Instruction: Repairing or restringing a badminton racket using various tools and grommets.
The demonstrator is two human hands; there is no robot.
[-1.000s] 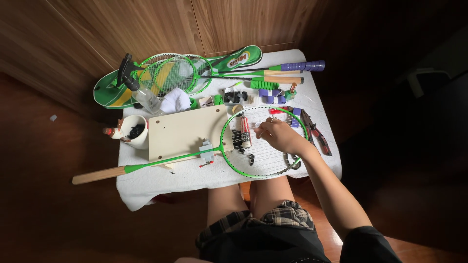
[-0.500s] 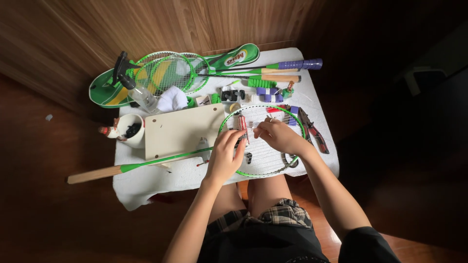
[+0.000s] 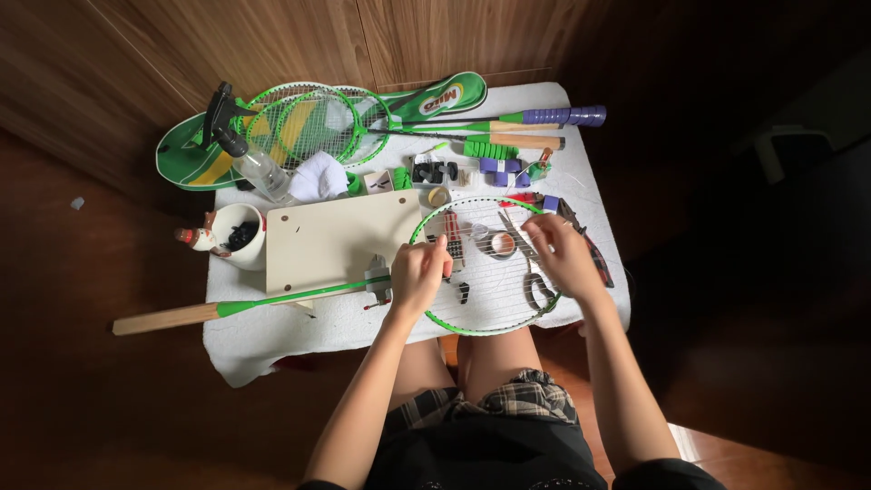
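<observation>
Above my hands I see a wall of brown wooden panels (image 3: 381,41) with vertical grain. The floor of dark reddish-brown wood (image 3: 100,390) spreads far to the left of them. A small table under a white towel-like cloth (image 3: 272,340) stands between. The right side is in deep shadow.

Small table with a white towel (image 3: 299,331) over it; green racket (image 3: 472,322) near, beige board (image 3: 340,240) left, more rackets (image 3: 308,122) and grip rolls (image 3: 490,150) far.

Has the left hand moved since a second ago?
Yes. The left hand came up from out of view onto the racket head, beside the cream board.
</observation>
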